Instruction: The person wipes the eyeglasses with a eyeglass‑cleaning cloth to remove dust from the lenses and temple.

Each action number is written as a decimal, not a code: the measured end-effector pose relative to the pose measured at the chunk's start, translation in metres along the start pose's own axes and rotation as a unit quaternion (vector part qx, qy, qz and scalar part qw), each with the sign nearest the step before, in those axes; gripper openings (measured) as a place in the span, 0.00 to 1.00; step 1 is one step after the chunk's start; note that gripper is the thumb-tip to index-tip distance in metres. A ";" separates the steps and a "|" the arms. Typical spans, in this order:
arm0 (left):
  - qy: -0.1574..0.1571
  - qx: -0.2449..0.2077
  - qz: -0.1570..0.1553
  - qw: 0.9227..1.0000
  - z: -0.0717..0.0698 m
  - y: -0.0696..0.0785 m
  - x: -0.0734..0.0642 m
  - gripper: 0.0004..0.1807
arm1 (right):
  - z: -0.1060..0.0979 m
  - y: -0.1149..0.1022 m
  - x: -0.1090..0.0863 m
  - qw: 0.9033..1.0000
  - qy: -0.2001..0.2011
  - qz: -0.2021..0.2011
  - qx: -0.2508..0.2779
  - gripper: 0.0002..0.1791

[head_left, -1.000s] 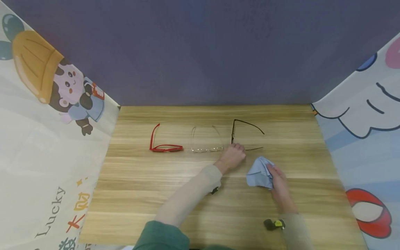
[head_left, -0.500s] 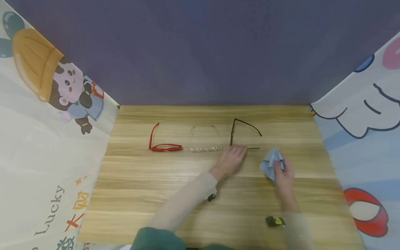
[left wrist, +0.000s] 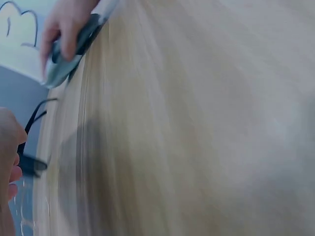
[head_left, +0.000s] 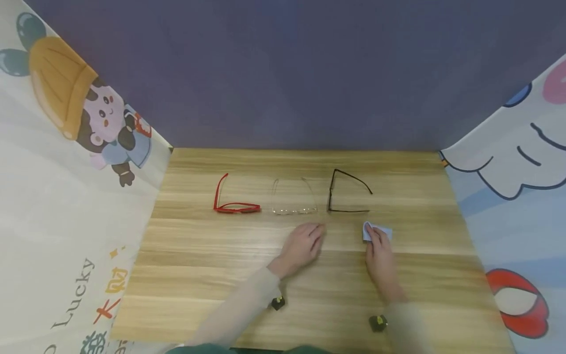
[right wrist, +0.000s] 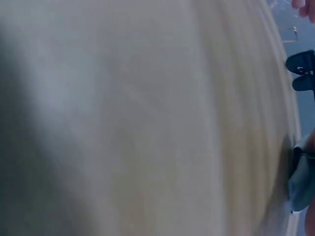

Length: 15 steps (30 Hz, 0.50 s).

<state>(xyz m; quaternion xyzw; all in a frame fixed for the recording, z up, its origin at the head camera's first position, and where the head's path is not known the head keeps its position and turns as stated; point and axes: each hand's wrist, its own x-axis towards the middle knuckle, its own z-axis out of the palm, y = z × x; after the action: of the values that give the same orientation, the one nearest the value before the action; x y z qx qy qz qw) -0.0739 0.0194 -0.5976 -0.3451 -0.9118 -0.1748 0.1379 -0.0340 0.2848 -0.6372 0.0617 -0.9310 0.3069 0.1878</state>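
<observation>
My right hand (head_left: 381, 263) pinches a light blue cleaning cloth (head_left: 385, 232), folded small, low over the table right of centre. In the right wrist view the cloth (right wrist: 301, 186) shows at the right edge. Just beyond it lie the black-framed glasses (head_left: 330, 195), on their side with the temples spread to the right. My left hand (head_left: 298, 248) hovers with loosely bent fingers and nothing in them, nearer me than the clear glasses (head_left: 293, 212). Those glasses rest with temples pointing away, between the black pair and the red sunglasses (head_left: 237, 208).
The wooden table (head_left: 212, 275) is bounded at the back by a dark blue-grey panel (head_left: 283, 88). Printed cartoon sheets (head_left: 48, 196) stand along the left and right sides.
My left hand has let go of the black glasses and drawn back toward me and leftward. The cloth, earlier hanging loose and wider, is now more compact in my right hand.
</observation>
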 end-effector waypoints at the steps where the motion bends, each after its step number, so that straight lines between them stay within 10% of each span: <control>1: 0.005 -0.005 -0.011 1.000 -0.002 -0.002 -0.006 0.21 | 0.002 0.000 -0.002 1.000 -0.001 -0.006 0.001 0.29; 15: 0.169 -0.024 -0.111 0.979 -0.044 -0.053 -0.074 0.21 | 0.002 -0.007 -0.006 0.995 0.023 -0.010 0.095 0.29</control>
<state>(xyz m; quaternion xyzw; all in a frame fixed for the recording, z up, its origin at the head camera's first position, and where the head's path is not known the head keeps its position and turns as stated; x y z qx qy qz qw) -0.0503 -0.0790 -0.5973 -0.2104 -0.9036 -0.2663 0.2615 -0.0272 0.2782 -0.6372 0.0815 -0.8922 0.3939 0.2053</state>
